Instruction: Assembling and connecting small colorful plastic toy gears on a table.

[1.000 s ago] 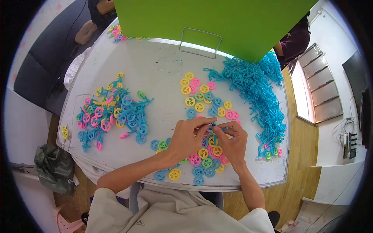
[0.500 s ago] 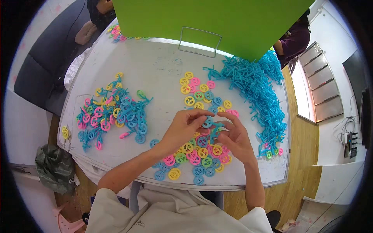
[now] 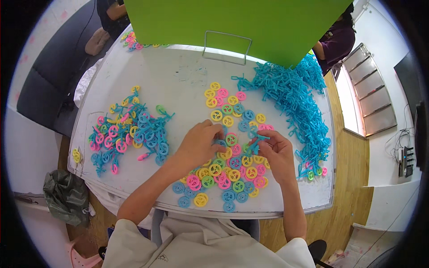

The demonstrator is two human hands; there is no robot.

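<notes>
My left hand (image 3: 199, 144) is closed, its curled fingers and thumb on a blue spoked wheel (image 3: 220, 143) that they partly cover. Between the thumb and fingers of my right hand (image 3: 278, 154) are several small blue plastic stick pieces (image 3: 258, 142) with forked ends. Under and between both hands spreads a loose heap of spoked wheels (image 3: 216, 169) in yellow, pink, green and blue. A few more wheels (image 3: 227, 109) trail away from it toward the far side.
At the left lies a pile of wheels joined to blue sticks (image 3: 129, 129). A long heap of blue stick pieces (image 3: 290, 98) runs down the right side of the table (image 3: 178, 89). A green panel with a wire handle (image 3: 227, 48) stands at the back. Two other people sit beyond it.
My hands have moved apart. The left went down and left with a blue wheel to the wheel heap; the right shifted slightly right, still holding blue stick pieces.
</notes>
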